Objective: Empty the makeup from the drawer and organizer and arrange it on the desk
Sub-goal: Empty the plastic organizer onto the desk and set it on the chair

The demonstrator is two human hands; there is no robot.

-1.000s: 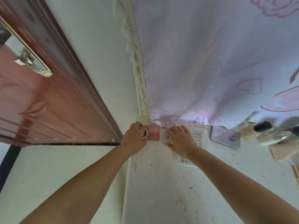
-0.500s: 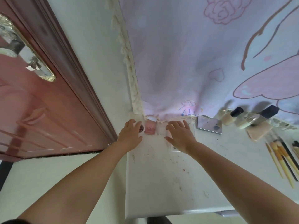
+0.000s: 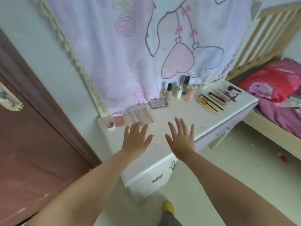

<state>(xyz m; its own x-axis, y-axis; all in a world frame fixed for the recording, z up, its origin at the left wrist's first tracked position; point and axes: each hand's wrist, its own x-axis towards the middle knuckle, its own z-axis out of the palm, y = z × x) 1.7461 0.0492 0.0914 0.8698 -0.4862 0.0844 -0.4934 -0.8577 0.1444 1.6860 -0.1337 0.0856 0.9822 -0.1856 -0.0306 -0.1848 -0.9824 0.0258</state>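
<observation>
Head view. Left hand (image 3: 136,139) and right hand (image 3: 181,139) both flat over the desk (image 3: 164,128), fingers straight and spread, holding nothing. Makeup lies along the desk's back edge: round pot (image 3: 110,125), pink compact (image 3: 118,121), sticker sheet (image 3: 143,115), palette (image 3: 158,103), bottles (image 3: 169,93), brushes (image 3: 209,102). All well apart from both hands except the sheet, near the left fingertips. Pink curtain (image 3: 130,54) hangs behind.

No text, brand or number can be read here. The pink curtain (image 3: 130,62) carries only drawings of hearts, a rose and bows, and the grid sheet (image 3: 143,115) on the desk (image 3: 203,121) is too blurred to read.
</observation>
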